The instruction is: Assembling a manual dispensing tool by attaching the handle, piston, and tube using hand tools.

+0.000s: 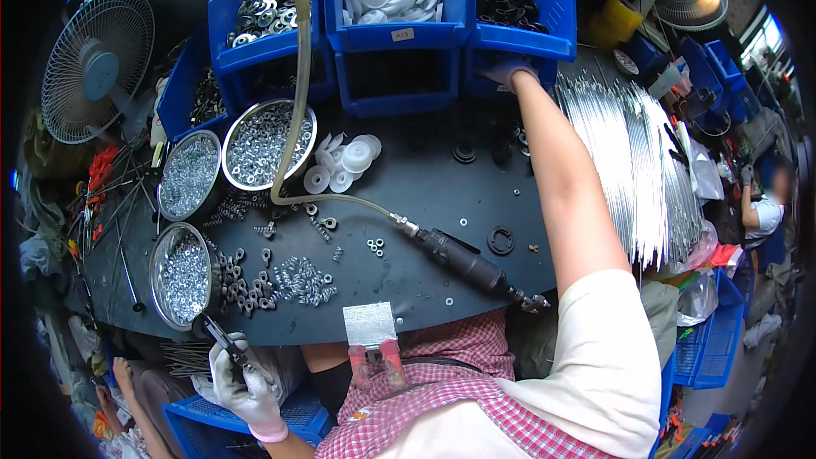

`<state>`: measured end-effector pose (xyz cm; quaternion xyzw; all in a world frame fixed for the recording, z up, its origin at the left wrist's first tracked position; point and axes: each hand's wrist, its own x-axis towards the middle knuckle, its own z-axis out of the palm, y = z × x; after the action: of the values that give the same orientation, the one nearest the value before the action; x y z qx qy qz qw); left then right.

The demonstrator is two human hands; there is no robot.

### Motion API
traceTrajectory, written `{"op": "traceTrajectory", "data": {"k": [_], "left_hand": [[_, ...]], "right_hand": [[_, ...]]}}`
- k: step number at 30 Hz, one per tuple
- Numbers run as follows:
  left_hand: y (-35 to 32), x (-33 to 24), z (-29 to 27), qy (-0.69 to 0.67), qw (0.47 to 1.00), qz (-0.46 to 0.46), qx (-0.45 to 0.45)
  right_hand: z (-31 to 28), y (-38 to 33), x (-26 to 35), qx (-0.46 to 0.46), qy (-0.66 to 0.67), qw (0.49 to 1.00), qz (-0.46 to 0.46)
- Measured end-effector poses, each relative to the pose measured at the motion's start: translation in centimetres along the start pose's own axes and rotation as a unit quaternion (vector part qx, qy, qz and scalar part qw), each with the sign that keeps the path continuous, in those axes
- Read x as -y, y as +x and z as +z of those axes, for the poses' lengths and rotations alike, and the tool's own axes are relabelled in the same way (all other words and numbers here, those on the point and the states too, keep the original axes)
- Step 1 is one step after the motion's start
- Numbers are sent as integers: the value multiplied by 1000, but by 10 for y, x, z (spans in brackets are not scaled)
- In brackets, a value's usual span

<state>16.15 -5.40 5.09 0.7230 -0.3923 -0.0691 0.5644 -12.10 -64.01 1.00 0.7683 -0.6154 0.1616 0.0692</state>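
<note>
My left hand point(246, 391), in a white glove, is closed around a slim black elongated part point(223, 340) with a lighter metal end. It is off the table's front edge, close to a steel bowl point(155, 276) of small metal pieces. My right arm stretches to the back of the table. The right hand point(512, 73) reaches into the lower blue bin point(484, 59) under the bin of black parts; its fingers are hidden there. A black pneumatic screwdriver point(463, 259) lies between my arms, joined to a clear hose point(297, 110).
Blue bins point(399, 36) hold white plastic discs, metal rings and black parts. Steel bowls point(228, 161) of nuts stand at left, near white discs point(344, 163) and loose metal pieces point(302, 280). Thin metal rods point(629, 161) lie right. A fan point(100, 72) stands far left; people work nearby.
</note>
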Motion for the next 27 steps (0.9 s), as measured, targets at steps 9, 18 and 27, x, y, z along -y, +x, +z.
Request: {"op": "traceTrajectory", "data": {"k": [9, 18, 27], "left_hand": [[5, 18, 0, 35, 999, 8, -5], [11, 10, 17, -64, 996, -57, -21], [20, 12, 28, -90, 994, -55, -19]], "right_hand": [[-8, 8, -12, 4, -5, 1000, 11], [-25, -6, -17, 8, 47, 996, -81], [-22, -7, -14, 17, 28, 985, -171]]}}
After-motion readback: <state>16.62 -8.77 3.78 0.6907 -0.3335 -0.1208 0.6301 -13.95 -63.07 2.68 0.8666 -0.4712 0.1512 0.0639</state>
